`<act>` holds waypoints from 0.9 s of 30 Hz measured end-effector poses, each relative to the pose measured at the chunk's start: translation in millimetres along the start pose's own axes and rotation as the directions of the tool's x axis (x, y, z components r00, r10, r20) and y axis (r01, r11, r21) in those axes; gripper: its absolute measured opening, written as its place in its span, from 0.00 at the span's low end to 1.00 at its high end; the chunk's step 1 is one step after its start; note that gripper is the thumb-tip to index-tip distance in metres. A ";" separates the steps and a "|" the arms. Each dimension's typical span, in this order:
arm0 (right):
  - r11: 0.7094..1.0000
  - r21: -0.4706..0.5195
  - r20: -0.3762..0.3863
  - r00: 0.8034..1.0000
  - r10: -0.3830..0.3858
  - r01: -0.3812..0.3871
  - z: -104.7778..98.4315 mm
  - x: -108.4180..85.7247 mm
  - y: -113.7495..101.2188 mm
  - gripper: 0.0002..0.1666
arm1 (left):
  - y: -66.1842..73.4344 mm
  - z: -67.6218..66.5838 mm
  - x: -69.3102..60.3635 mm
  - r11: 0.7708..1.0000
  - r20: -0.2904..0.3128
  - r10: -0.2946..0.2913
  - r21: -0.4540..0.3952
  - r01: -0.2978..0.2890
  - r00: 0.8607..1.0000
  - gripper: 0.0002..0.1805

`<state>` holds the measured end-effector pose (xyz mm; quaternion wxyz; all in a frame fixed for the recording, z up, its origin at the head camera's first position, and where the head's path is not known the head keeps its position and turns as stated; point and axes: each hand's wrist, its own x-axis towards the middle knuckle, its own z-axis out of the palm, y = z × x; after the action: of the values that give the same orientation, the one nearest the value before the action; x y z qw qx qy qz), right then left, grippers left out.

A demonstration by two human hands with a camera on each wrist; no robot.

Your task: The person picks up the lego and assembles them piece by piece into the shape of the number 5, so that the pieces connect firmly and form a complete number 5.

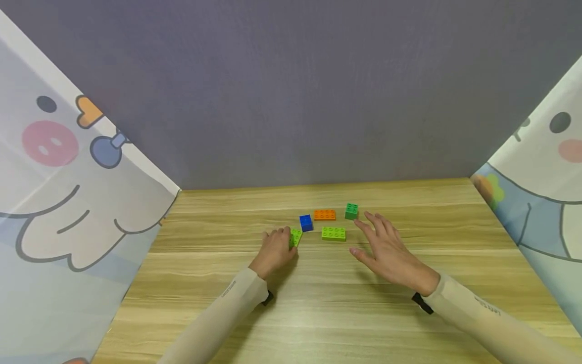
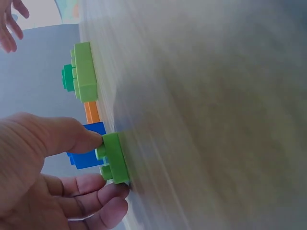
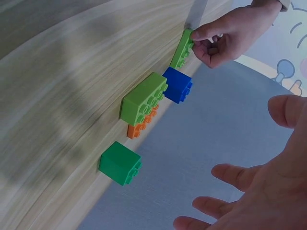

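My left hand (image 1: 273, 252) pinches a flat light-green toy brick (image 2: 115, 158) between thumb and fingers, low at the tabletop. Just beyond that brick stands a small blue brick (image 1: 306, 223). A thin orange brick (image 1: 325, 215) lies to the right of the blue one, with a thicker lime-green brick (image 1: 334, 233) in front of it. Farther right is a small dark-green brick (image 1: 351, 211). My right hand (image 1: 386, 253) is spread beside the lime-green and dark-green bricks, holding nothing. In the right wrist view its fingers (image 3: 235, 176) are apart from every brick.
The bricks sit on a wood-grain table (image 1: 318, 313). A grey panel (image 1: 318, 101) rises along its back edge. Cartoon-printed sheets stand at the left (image 1: 91, 202) and right (image 1: 545, 202) sides.
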<state>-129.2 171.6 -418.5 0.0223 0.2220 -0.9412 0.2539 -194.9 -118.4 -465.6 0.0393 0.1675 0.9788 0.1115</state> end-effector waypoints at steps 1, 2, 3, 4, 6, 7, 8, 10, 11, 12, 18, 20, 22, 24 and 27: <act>1.000 -0.001 0.000 1.000 -0.001 0.001 0.2 0.1 0.2 0.41 | -0.3 -0.5 -1.7 1.000 0.004 0.009 -0.005 -0.009 1.000 0.14; 1.000 -0.002 -0.002 1.000 -0.001 0.001 0.6 0.2 0.6 0.41 | -0.6 -1.0 -3.2 1.000 0.008 0.019 -0.011 -0.019 1.000 0.14; 1.000 -0.006 -0.004 1.000 -0.003 0.003 0.9 0.3 0.7 0.41 | -1.0 -1.5 -4.8 0.999 0.013 0.028 -0.016 -0.028 1.000 0.13; 1.000 -0.009 -0.007 1.000 -0.005 0.005 1.2 0.5 0.8 0.41 | -1.4 -2.0 -6.3 0.999 0.016 0.039 -0.018 -0.038 0.999 0.13; 1.000 -0.018 -0.015 1.000 -0.013 0.013 2.2 1.1 1.5 0.40 | -2.2 -2.9 -9.3 0.997 0.026 0.064 -0.032 -0.063 0.998 0.12; 1.000 -0.021 -0.019 1.000 -0.016 0.015 2.7 1.3 1.7 0.40 | -2.6 -3.0 -11.0 0.996 0.032 0.084 -0.038 -0.083 0.996 0.12; 1.000 -0.023 -0.023 1.000 -0.018 0.017 3.3 1.6 2.0 0.40 | -3.1 -3.0 -12.8 0.993 0.040 0.110 -0.048 -0.108 0.993 0.11; 1.000 -0.021 -0.025 1.000 -0.017 0.016 4.3 2.6 2.8 0.40 | -3.6 -3.0 -15.6 0.982 0.061 0.175 -0.078 -0.170 0.983 0.11; 1.000 -0.021 -0.024 1.000 -0.014 0.014 4.8 3.4 3.4 0.40 | -3.7 -2.8 -16.3 0.974 0.069 0.214 -0.090 -0.208 0.974 0.11; 1.000 -0.019 -0.023 1.000 -0.008 0.008 5.3 4.1 4.1 0.40 | -3.4 -2.7 -17.0 0.964 0.076 0.254 -0.100 -0.246 0.964 0.10; 1.000 -0.018 -0.011 1.000 0.007 -0.007 10.3 8.5 9.3 0.40 | 6.0 -0.3 -20.9 0.911 0.087 0.405 -0.116 -0.395 0.910 0.13; 1.000 -0.014 -0.012 1.000 0.008 -0.009 10.9 10.7 11.8 0.39 | 10.0 -0.1 -21.1 0.905 0.090 0.421 -0.111 -0.411 0.903 0.13; 1.000 0.002 -0.010 1.000 0.015 -0.015 11.2 13.1 14.9 0.39 | 13.1 0.8 -20.9 0.902 0.095 0.428 -0.112 -0.418 0.899 0.14; 0.999 0.022 -0.009 1.000 0.027 -0.026 11.4 15.8 18.6 0.39 | 15.9 1.3 -21.2 0.902 0.102 0.428 -0.115 -0.416 0.898 0.14; 0.998 0.053 -0.016 0.999 0.043 -0.042 12.0 20.5 24.5 0.39 | 18.9 2.9 -21.5 0.906 0.121 0.418 -0.125 -0.403 0.901 0.14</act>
<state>-157.3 176.4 -437.3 0.0188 0.2002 -0.9384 0.2810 -168.4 -107.7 -463.3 0.0942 0.3756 0.9094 0.1520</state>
